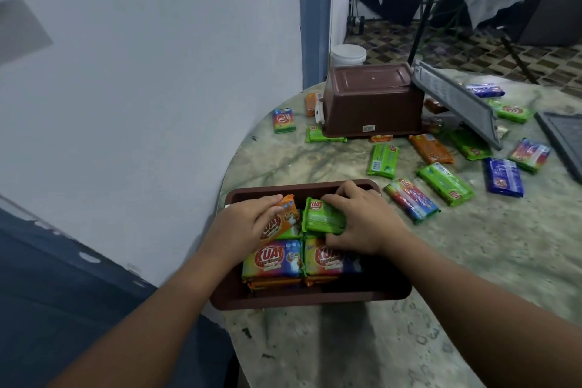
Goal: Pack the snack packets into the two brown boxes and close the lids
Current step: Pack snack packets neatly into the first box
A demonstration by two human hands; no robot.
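The round marbled table (409,309) fills the lower right of the view. On it, toward six o'clock, sits the open brown box (302,296), long axis running three to nine o'clock, mouth up so packets can go in from above. At twelve o'clock the second brown box (371,101) stands upside down, bottom facing up, so it likely needs turning over before it can be filled. A grey lid (456,101) leans tilted at its right side; another grey lid (560,142) lies at about two o'clock by the table's edge.

Loose snack packets (445,183) lie scattered from one to three o'clock, pointing every way.

In the open box, rainbow packets (274,258) lie flat, labels up, long axes matching the box's, which seems to save room. The left hand (242,227) is closed around an orange packet (280,220), tilted with its far end raised, over the box's far half. The right hand (362,224) clamps a green packet (324,217), pressing it down beside the orange one, apparently to start a new row.
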